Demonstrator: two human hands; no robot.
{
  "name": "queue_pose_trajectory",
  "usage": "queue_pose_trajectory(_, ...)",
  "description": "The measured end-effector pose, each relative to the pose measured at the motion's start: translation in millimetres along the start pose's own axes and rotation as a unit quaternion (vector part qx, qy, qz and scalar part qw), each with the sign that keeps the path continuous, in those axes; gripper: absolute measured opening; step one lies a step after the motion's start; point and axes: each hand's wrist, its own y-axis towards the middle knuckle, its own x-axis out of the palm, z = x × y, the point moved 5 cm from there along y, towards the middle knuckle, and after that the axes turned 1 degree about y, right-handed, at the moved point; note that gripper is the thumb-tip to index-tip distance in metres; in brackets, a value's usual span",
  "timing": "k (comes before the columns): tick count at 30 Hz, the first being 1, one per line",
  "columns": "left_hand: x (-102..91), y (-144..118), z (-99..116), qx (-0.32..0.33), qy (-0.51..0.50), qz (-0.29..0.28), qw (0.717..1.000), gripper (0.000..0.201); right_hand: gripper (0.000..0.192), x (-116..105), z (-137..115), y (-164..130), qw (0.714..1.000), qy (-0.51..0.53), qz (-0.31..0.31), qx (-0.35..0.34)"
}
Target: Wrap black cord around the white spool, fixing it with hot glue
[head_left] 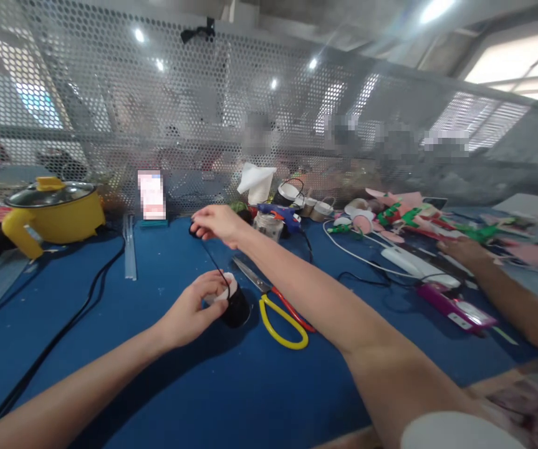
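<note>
Black spool: sits on the blue table, near the middle, just left of the scissors; its top shows white under the fingers.
Left hand: closed around the spool from the left, fingers curled over its top and side, holding it down on the table.
Right hand: raised farther back over the table, fingertips pinched together on the end of a thin black cord.
Cord: runs in a straight slanted line from the pinched fingers down to the spool.
Scissors: yellow and red handles, blades shut, lying flat just right of the spool.
Glue gun: blue, resting behind the right hand beside a clear jar.
Yellow pot: far left, lid on.
Other person's hand: resting flat at the right, among pink and green cut-outs.
</note>
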Motion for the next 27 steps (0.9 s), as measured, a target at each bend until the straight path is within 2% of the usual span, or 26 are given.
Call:
queue_pose_trajectory(3, -1.3, -1, -3, -0.003, 0.000, 0.018, 1.000, 0.014, 0.014, 19, -1, -3, 0.993, -0.094, -0.076, -0.002)
queue_pose_trajectory(4, -1.4, -1, -4, -0.003, -0.002, 0.021, 1.000, 0.014, 0.014, 18, -3, -7, 0.989, -0.126, -0.077, -0.005)
queue_pose_trajectory(6, -1.1, -1, -6, 0.001, -0.008, 0.022, 1.000, 0.014, 0.014, 4, -9, -15, 0.983, -0.176, -0.042, -0.016)
queue_pose_trajectory(9, -0.6, -1, -6, 0.004, -0.026, 0.015, 1.000, 0.013, 0.018, -45, -25, -30, 0.969, -0.236, 0.060, -0.043)
queue_pose_trajectory(12, -1.1, 0, -7, -0.007, -0.030, 0.006, 0.999, 0.016, 0.022, -113, -36, -50, 0.905, -0.328, 0.262, -0.070)
queue_pose_trajectory(14, -2.5, 1, -7, -0.005, -0.021, 0.010, 1.000, 0.017, 0.022, -149, -26, -61, 0.880, -0.322, 0.347, -0.032)
queue_pose_trajectory(15, -3.0, 1, -7, -0.005, -0.016, 0.010, 1.000, 0.017, 0.025, -163, -12, -64, 0.890, -0.279, 0.360, 0.019)
queue_pose_trajectory(16, -3.3, 1, -7, -0.005, -0.011, 0.011, 1.000, 0.018, 0.030, -170, 5, -65, 0.910, -0.214, 0.346, 0.079)
queue_pose_trajectory(18, -3.4, 1, -7, -0.008, -0.008, 0.010, 1.000, 0.018, 0.034, -173, 33, -64, 0.927, -0.154, 0.315, 0.133)
queue_pose_trajectory(21, -3.2, 0, -8, -0.011, -0.013, 0.011, 1.000, 0.017, 0.034, -161, 64, -59, 0.948, -0.067, 0.257, 0.175)
queue_pose_trajectory(24, -3.2, 0, -9, -0.013, -0.014, 0.012, 1.000, 0.017, 0.028, -148, 81, -55, 0.957, 0.011, 0.224, 0.185)
queue_pose_trajectory(27, -3.4, 1, -8, -0.015, -0.013, 0.009, 1.000, 0.017, 0.022, -142, 87, -54, 0.957, 0.056, 0.238, 0.158)
